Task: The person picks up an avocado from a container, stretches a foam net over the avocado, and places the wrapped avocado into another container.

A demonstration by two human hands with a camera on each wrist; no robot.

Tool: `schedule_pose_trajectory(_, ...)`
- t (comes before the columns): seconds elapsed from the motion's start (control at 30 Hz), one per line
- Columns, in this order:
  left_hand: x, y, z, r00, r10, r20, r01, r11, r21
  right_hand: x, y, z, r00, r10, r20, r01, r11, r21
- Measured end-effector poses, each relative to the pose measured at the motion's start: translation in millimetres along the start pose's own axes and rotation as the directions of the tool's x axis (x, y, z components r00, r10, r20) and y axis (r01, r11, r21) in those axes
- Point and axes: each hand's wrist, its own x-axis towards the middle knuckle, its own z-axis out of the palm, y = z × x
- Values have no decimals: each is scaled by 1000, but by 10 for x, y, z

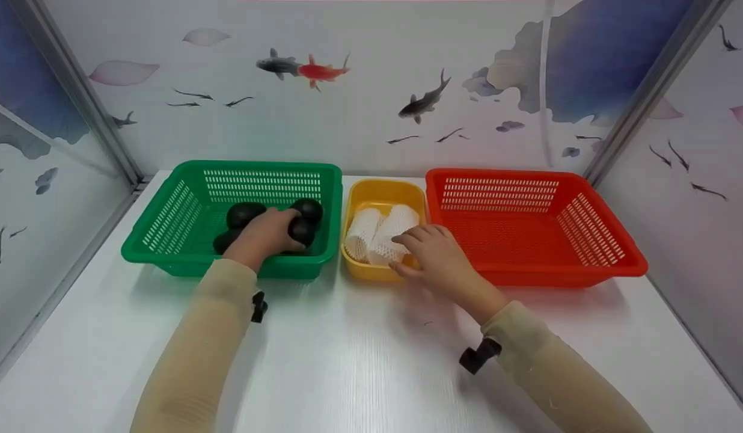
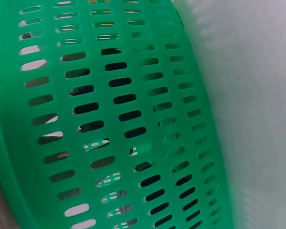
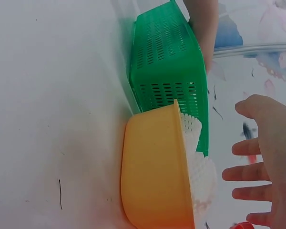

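The right hand (image 1: 434, 258), fingers spread, hangs over the near right edge of the yellow tub (image 1: 374, 273). Left of the tub, the left hand (image 1: 269, 231) grips a dark ball (image 1: 303, 234) among others in a green basket (image 1: 182, 266). Inside the tub, two white net sleeves (image 1: 363, 233) point lengthwise away, leaning right; right of it stands a red basket (image 1: 546, 279).

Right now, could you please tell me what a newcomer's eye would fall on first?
Probably the red basket on the right comes first, then the green basket on the left, with a yellow tub between them. In the green basket, the left hand grips a dark ball; the right hand hovers by white netting in the tub.
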Motion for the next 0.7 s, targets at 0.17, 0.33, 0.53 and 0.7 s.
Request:
schedule_pose_trajectory(0.17,-69,-28,-33,999,16,-47,-17,999,-27,5,-14,12,1000,14,20,-14,1000,7)
schedule_pose_trajectory(0.33,-143,-40,-51,989,25,-147,-37,996,-75,3,-19,16,1000,19,22,-20,1000,24)
schedule_pose_trajectory(0.53,-221,-37,-34,960,43,-275,-77,990,-115,3,-38,7,1000,-1,5,1,1000,26)
schedule_pose_trajectory(0.7,-302,39,-29,930,69,-360,-125,983,-135,7,-75,-12,1000,1,8,-2,999,45)
